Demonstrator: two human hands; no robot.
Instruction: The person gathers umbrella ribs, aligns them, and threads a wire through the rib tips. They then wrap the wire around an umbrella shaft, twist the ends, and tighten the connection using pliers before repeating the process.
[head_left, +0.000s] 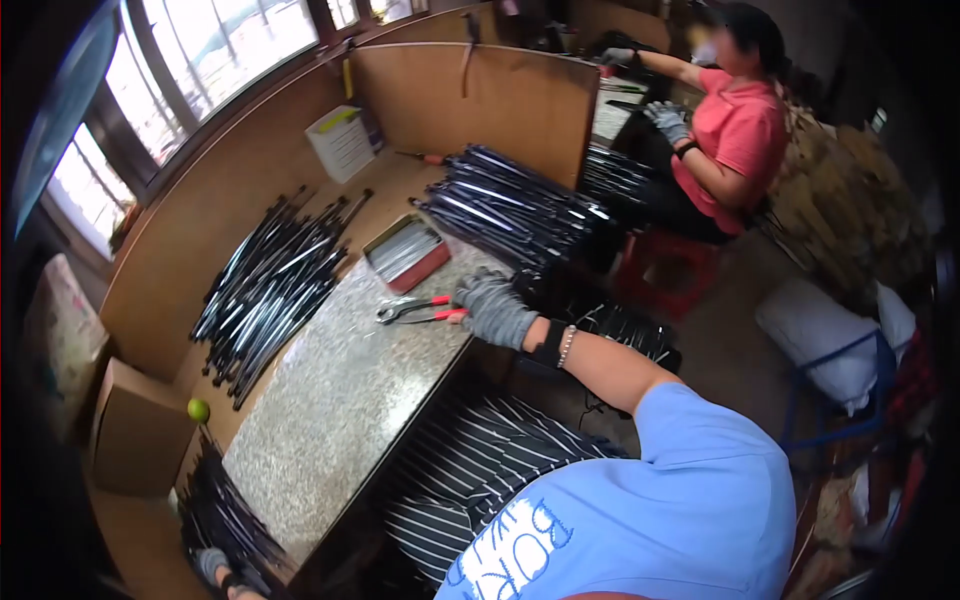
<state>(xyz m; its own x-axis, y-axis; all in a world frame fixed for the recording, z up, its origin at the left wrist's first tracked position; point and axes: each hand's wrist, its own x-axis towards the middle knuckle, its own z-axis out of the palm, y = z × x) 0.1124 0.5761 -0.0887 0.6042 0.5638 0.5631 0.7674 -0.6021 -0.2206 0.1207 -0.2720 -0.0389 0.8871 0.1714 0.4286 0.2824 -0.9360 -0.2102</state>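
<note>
My right hand [495, 310], in a grey knit glove, is closed round the red handles of a pair of pincers [410, 311]. The pincers' rounded metal jaws point left, over the speckled stone worktop [330, 390]. At the lower left, my left hand [210, 566], gloved as well, is beside a pile of thin dark rods [225, 500]; its fingers are too small and obscured to make out. A red open box [408, 258] of thin silvery pieces lies just beyond the pincers.
Dark shiny rods [275, 285] are heaped at the far left, and a thick stack of rods [510, 210] lies at the far right. A cardboard box [135, 430] and a green round fruit [198, 410] stand left. Behind a wooden partition [480, 100] a co-worker [735, 130] sits.
</note>
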